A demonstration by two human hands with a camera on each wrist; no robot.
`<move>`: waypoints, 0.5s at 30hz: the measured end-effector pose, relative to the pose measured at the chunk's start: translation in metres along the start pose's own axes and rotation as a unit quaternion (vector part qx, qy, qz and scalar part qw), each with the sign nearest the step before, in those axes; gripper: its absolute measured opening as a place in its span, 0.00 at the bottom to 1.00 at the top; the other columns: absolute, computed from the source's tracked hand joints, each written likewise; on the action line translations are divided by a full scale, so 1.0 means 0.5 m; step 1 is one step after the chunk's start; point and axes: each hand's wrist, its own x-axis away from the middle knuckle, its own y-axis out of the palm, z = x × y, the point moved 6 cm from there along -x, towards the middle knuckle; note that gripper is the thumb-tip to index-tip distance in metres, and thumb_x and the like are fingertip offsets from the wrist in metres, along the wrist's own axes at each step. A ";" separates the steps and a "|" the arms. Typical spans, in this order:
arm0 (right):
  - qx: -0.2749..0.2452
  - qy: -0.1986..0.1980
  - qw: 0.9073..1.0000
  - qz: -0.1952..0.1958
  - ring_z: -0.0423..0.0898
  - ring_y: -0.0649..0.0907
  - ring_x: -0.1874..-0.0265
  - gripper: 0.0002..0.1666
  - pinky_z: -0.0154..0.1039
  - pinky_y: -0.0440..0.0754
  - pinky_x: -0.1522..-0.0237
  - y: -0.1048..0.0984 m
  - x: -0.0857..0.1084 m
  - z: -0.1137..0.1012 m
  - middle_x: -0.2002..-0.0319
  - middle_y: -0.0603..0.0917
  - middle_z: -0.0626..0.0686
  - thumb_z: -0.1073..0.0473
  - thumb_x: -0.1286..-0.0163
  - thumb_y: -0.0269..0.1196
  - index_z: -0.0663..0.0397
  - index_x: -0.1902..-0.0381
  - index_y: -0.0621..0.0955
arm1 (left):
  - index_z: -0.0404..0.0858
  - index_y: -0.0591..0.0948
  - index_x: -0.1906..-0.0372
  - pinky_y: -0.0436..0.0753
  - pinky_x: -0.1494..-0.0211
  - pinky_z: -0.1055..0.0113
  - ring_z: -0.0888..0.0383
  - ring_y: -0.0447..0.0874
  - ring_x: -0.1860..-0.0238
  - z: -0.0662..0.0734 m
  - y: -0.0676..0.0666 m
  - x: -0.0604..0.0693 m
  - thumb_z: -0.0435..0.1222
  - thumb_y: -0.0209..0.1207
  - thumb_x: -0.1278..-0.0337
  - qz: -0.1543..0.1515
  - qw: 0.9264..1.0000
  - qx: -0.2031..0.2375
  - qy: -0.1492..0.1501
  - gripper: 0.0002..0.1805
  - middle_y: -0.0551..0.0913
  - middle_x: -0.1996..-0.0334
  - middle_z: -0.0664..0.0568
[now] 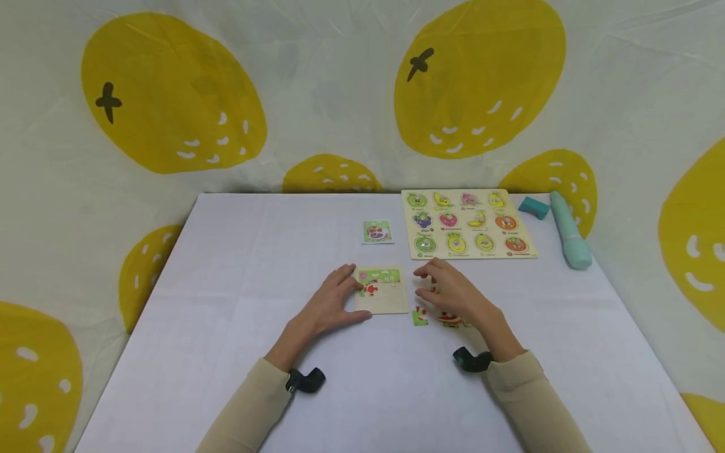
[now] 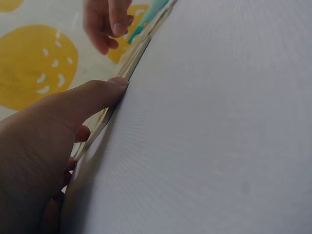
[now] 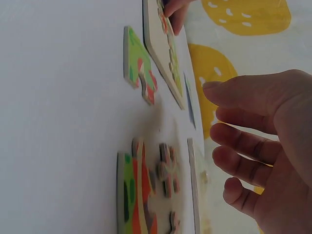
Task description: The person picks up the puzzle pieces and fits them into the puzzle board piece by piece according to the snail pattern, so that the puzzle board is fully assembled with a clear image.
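Observation:
A small wooden puzzle board lies on the table, with a green strip of pieces along its top and a red-and-white piece at its left. My left hand holds the board's left side, its thumb at the lower edge and an index finger by the red piece. My right hand hovers just right of the board, its fingers loosely bent and nothing between them. Below this hand lie loose puzzle pieces: a green-and-red one beside the board and a red-and-green one near several others, partly hidden in the head view.
Behind the board lies a small picture card. A large wooden fruit puzzle stands at the back right, with a teal block and a mint-green cylindrical object beyond it. White cloth covers the table.

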 end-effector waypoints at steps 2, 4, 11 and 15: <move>0.000 0.002 1.000 0.000 0.49 0.78 0.53 0.23 0.46 0.82 0.48 -0.002 0.006 0.007 0.49 0.81 0.53 0.54 0.34 0.69 0.56 0.43 0.82 | 0.47 0.79 0.48 0.55 0.18 0.54 0.49 0.56 0.21 0.000 0.000 0.000 0.60 0.69 0.52 -0.001 1.000 -0.001 -0.001 0.31 0.63 0.23 0.47; -0.001 0.003 1.000 -0.001 0.49 0.78 0.54 0.23 0.46 0.82 0.49 -0.003 0.011 0.014 0.49 0.81 0.53 0.54 0.34 0.69 0.56 0.43 0.81 | 0.47 0.79 0.47 0.55 0.17 0.54 0.49 0.55 0.20 0.000 0.000 0.001 0.61 0.69 0.52 -0.004 1.000 -0.002 -0.003 0.31 0.62 0.23 0.47; 0.001 0.012 1.000 -0.010 0.48 0.77 0.57 0.25 0.43 0.80 0.53 -0.006 0.029 0.039 0.52 0.80 0.53 0.55 0.36 0.71 0.57 0.43 0.81 | 0.47 0.79 0.47 0.56 0.18 0.53 0.49 0.55 0.20 0.003 -0.003 0.002 0.61 0.69 0.51 -0.009 1.000 -0.003 -0.005 0.31 0.62 0.23 0.47; 0.009 0.009 1.000 -0.016 0.47 0.75 0.60 0.25 0.39 0.78 0.58 -0.008 0.037 0.053 0.53 0.79 0.53 0.55 0.37 0.71 0.58 0.43 0.81 | 0.47 0.79 0.47 0.56 0.18 0.53 0.49 0.55 0.20 0.003 -0.004 0.002 0.61 0.69 0.51 -0.007 1.000 -0.002 -0.004 0.31 0.62 0.23 0.47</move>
